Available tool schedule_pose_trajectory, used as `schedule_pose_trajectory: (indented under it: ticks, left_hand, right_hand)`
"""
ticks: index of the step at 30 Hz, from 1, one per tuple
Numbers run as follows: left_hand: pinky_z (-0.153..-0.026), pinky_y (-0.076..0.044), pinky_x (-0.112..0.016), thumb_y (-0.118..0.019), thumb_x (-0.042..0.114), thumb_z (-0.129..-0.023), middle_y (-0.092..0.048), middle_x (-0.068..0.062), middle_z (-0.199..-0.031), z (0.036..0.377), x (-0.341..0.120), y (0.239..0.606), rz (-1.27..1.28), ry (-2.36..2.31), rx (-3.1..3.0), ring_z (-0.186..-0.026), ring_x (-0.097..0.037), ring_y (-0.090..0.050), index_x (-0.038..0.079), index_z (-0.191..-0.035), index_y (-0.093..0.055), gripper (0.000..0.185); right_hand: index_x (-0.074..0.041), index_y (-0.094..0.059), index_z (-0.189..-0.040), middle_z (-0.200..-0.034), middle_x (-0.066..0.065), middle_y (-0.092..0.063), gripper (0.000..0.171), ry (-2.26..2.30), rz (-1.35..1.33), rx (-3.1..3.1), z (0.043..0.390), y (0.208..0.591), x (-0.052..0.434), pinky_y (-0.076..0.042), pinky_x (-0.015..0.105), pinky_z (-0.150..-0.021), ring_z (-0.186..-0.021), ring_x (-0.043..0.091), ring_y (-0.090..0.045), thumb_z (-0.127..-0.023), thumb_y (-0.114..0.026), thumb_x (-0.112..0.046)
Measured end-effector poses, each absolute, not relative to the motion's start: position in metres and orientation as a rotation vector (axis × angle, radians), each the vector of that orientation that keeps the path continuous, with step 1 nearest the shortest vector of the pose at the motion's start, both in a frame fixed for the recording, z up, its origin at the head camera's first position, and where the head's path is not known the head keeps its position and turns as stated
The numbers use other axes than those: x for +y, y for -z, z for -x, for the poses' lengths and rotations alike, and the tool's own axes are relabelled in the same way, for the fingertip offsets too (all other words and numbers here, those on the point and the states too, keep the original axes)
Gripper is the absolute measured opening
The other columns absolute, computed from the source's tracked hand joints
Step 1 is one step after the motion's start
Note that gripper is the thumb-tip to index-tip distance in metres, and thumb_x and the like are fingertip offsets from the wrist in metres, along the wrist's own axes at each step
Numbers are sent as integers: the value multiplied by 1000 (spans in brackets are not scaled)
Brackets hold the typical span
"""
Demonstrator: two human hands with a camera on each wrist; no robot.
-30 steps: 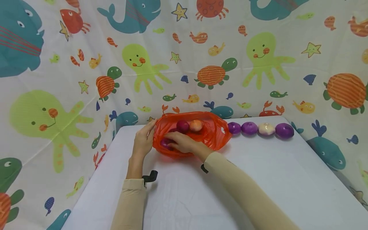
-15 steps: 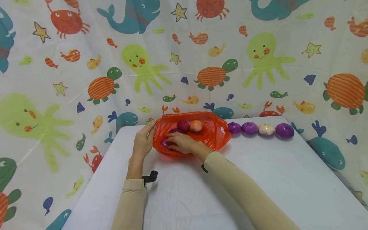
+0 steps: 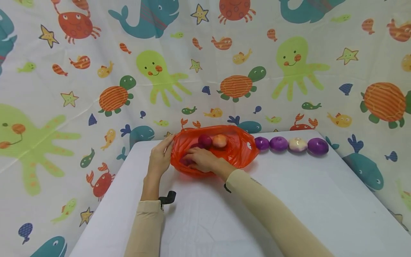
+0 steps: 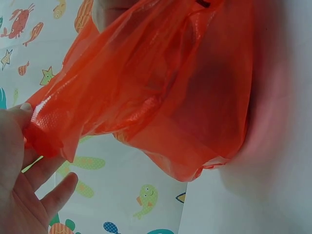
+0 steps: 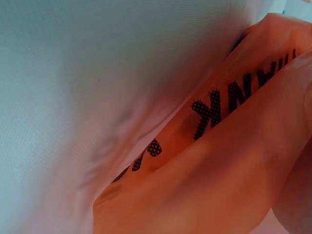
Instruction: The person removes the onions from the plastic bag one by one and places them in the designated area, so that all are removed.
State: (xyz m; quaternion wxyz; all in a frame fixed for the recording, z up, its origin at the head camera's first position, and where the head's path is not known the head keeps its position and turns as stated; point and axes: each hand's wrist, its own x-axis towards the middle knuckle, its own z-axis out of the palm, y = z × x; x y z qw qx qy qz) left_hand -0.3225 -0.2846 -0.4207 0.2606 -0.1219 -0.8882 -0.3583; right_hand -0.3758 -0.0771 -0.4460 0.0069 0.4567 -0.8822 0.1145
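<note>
An orange-red plastic bag (image 3: 239, 150) lies with its mouth spread wide on the white table. My left hand (image 3: 159, 157) pinches the bag's left edge; in the left wrist view the thumb (image 4: 22, 113) lies over the film. My right hand (image 3: 203, 160) reaches into the mouth, fingers bent down over a round purple onion-like piece (image 3: 186, 161), mostly covered by them. Farther back in the bag sit a dark red-purple ball (image 3: 204, 141) and a peach-coloured one (image 3: 219, 141). The right wrist view shows the bag's film (image 5: 214, 170) with black lettering.
To the right of the bag, along the table's back edge, is a row of purple rounds (image 3: 278, 144), with a whitish one (image 3: 297, 144) among them. A sea-animal curtain (image 3: 205, 53) stands behind and at both sides of the table (image 3: 205, 221).
The purple piece under my right fingers looks darker and sits lower in the bag, less of it showing. Both hands stay nearly in place, and the curtain at left has shifted.
</note>
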Motion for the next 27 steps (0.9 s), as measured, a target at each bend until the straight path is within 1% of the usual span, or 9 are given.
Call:
schedule_pose_trajectory:
  ticks: [3, 5, 8, 11, 15, 18, 23, 27]
  left_hand:
    - [-114, -47, -53, -51, 27, -111, -58, -10, -153, 322, -284, 421, 331, 976, -2403, -144, -31, -53, 24, -154, -53, 43]
    - [-114, -47, -54, -51, 27, -111, -58, -11, -153, 322, -284, 421, 331, 975, -2402, -144, -32, -53, 24, -154, -53, 43]
    - [-114, -47, -54, -51, 28, -111, -58, -9, -153, 321, -285, 421, 322, 967, -2407, -144, -32, -53, 24, -153, -54, 43]
    - [-114, -47, -54, -51, 28, -111, -58, -9, -152, 321, -285, 421, 324, 968, -2402, -144, -31, -53, 24, -153, -54, 43]
    - [-113, -48, -53, -52, 25, -110, -59, -10, -151, 322, -285, 421, 335, 971, -2379, -143, -32, -54, 22, -152, -55, 42]
    - [-114, -48, -52, -53, 22, -110, -60, -9, -151, 324, -286, 422, 336, 961, -2369, -143, -32, -55, 21, -152, -56, 42]
    - [-114, -47, -51, -54, 20, -109, -59, -7, -151, 324, -287, 422, 343, 964, -2365, -143, -32, -54, 20, -151, -57, 42]
    - [-114, -47, -52, -55, 20, -109, -60, -8, -151, 324, -287, 422, 348, 964, -2363, -142, -32, -55, 21, -151, -57, 42]
  right_hand:
    - [-24, -62, -145, -150, -3, -60, 47, -386, -1411, -2764, 376, 446, -77, -40, 38, -124, -145, 18, -49, -99, -71, -33]
    - [-25, -60, -147, -151, -2, -59, 48, -357, -1421, -2759, 376, 447, -77, -41, 38, -123, -142, 19, -52, -100, -70, -32]
    - [-30, -57, -151, -153, -1, -55, 51, -273, -1434, -2749, 375, 448, -77, -42, 38, -122, -140, 20, -51, -101, -69, -31]
    - [-36, -58, -149, -150, -1, -54, 51, -201, -1415, -2734, 374, 448, -77, -42, 38, -122, -138, 21, -50, -100, -69, -32]
    - [-32, -65, -142, -140, -3, -59, 45, -227, -1334, -2749, 376, 448, -75, -44, 38, -120, -132, 20, -52, -97, -74, -34]
    - [-28, -65, -140, -138, -3, -61, 46, -260, -1268, -2791, 378, 449, -72, -45, 40, -119, -132, 20, -54, -96, -75, -36]
    - [-25, -61, -144, -144, -1, -61, 51, -272, -1216, -2822, 382, 451, -66, -45, 43, -120, -135, 23, -56, -96, -75, -37]
    - [-25, -59, -147, -148, 1, -57, 55, -280, -1240, -2812, 383, 452, -63, -43, 44, -121, -138, 24, -53, -95, -77, -33]
